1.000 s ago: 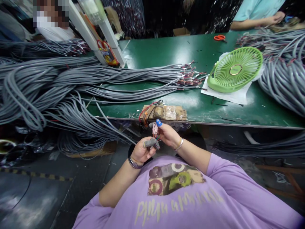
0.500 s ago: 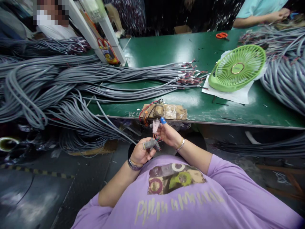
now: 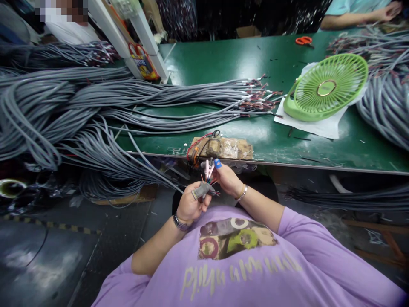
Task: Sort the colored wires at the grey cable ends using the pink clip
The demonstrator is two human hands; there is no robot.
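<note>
My left hand [image 3: 191, 202], its thumb in a grey cover, is closed on the end of a grey cable [image 3: 172, 183]. That cable runs in from the hanging bundle at the left. Thin coloured wires [image 3: 209, 181] fan out from its end above my thumb. Just right of it, my right hand [image 3: 228, 181], with blue tape on one digit, is closed on a small pale pink tool [image 3: 208, 169] with two arms. The tool stands close above the wires; whether it touches them I cannot make out. My right fingertips are partly hidden.
A wooden block [image 3: 228, 148] with red and black leads lies at the front edge of the green table [image 3: 198, 55]. Grey cables [image 3: 153, 96] stretch across the left side. A green fan [image 3: 326, 87] on paper and orange scissors [image 3: 303, 40] are at the right. Two other people sit beyond.
The coloured wires now stand more spread out above my left thumb. The pink tool has turned, so its two arms show apart. The view has shifted slightly.
</note>
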